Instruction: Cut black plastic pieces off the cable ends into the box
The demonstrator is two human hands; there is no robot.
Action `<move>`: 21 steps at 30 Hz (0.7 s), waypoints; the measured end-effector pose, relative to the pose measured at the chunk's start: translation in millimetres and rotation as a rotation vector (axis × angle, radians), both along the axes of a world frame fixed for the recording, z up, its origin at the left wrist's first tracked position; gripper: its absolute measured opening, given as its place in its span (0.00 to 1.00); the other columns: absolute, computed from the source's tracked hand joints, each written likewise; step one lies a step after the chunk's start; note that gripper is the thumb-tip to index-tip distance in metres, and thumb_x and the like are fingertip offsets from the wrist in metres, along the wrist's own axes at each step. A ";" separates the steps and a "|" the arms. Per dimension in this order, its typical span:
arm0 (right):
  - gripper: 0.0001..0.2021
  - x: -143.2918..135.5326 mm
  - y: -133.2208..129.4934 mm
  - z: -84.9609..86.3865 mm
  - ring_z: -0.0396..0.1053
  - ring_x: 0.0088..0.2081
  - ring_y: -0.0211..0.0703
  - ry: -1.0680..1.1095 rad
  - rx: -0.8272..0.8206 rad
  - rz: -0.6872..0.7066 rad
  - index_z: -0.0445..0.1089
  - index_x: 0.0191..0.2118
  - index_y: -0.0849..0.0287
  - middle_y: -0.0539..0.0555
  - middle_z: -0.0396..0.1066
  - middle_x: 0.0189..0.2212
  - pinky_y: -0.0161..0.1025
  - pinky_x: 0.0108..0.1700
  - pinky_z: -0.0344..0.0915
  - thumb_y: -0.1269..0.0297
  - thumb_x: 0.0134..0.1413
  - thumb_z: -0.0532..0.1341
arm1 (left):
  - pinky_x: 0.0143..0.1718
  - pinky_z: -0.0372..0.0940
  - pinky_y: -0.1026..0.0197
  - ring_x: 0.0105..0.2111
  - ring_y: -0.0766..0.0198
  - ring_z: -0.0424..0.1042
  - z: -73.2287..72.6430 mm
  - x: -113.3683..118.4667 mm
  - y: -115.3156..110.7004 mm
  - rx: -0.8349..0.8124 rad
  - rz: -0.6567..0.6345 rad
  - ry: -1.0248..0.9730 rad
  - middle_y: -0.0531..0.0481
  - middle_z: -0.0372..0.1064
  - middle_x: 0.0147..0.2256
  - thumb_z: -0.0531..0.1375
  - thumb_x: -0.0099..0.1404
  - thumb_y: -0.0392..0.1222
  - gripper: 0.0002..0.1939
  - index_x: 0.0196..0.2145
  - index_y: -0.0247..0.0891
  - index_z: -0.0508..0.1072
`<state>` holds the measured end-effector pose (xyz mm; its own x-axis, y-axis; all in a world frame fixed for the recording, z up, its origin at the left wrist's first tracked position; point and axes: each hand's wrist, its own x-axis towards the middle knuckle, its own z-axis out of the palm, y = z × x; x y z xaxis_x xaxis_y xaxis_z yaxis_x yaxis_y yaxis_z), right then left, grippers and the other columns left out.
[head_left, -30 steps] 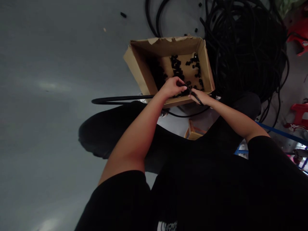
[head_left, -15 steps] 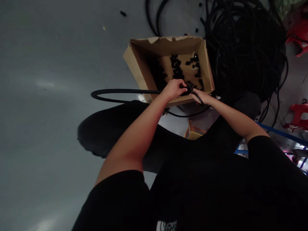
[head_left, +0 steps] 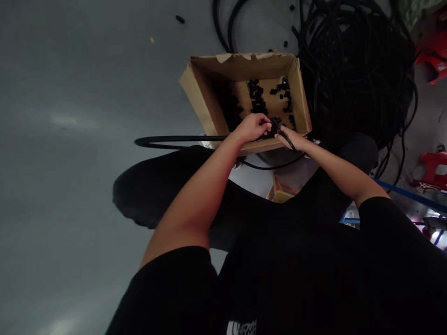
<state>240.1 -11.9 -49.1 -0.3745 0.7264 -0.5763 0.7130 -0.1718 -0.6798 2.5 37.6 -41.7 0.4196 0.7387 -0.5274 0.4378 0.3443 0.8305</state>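
Over the near edge of the cardboard box, the left hand was closed around a black hose and the right hand gripped its thin end, fingertips nearly meeting. Small black parts lay inside the box beside a hose pile. White shirt lettering was cut off and unreadable.

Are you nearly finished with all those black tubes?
Not nearly. Done: nothing clearly finished shows. In hand: the left hand and right hand meet over the cardboard box, pinching the end of one black tube, seemingly with a small black piece, though it is too dark to be sure. Left: many small black pieces in the box and a big tangled tube pile beside it.
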 end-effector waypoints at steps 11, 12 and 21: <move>0.10 -5.3 -2.1 18.8 0.76 0.30 0.44 -0.035 -0.231 -0.088 0.66 0.52 0.52 0.47 0.72 0.34 0.39 0.38 0.75 0.54 0.87 0.64 | 0.56 0.76 0.52 0.44 0.49 0.84 -14.1 -2.3 1.1 0.125 0.002 0.227 0.44 0.86 0.41 0.72 0.72 0.38 0.05 0.45 0.41 0.83; 0.08 -5.4 -3.4 15.0 0.76 0.31 0.44 -0.009 -0.236 -0.095 0.66 0.53 0.52 0.46 0.71 0.34 0.39 0.39 0.75 0.55 0.87 0.63 | 0.58 0.75 0.51 0.47 0.48 0.84 -14.5 -2.8 1.1 0.141 0.018 0.228 0.43 0.87 0.45 0.73 0.71 0.37 0.07 0.46 0.41 0.83; 0.06 -4.6 -6.8 0.3 0.76 0.43 0.47 0.119 -0.144 -0.017 0.64 0.54 0.52 0.51 0.72 0.44 0.49 0.59 0.82 0.60 0.81 0.62 | 0.69 0.74 0.47 0.57 0.43 0.82 -2.5 2.2 1.7 0.133 0.020 0.107 0.43 0.87 0.52 0.76 0.61 0.36 0.15 0.46 0.38 0.88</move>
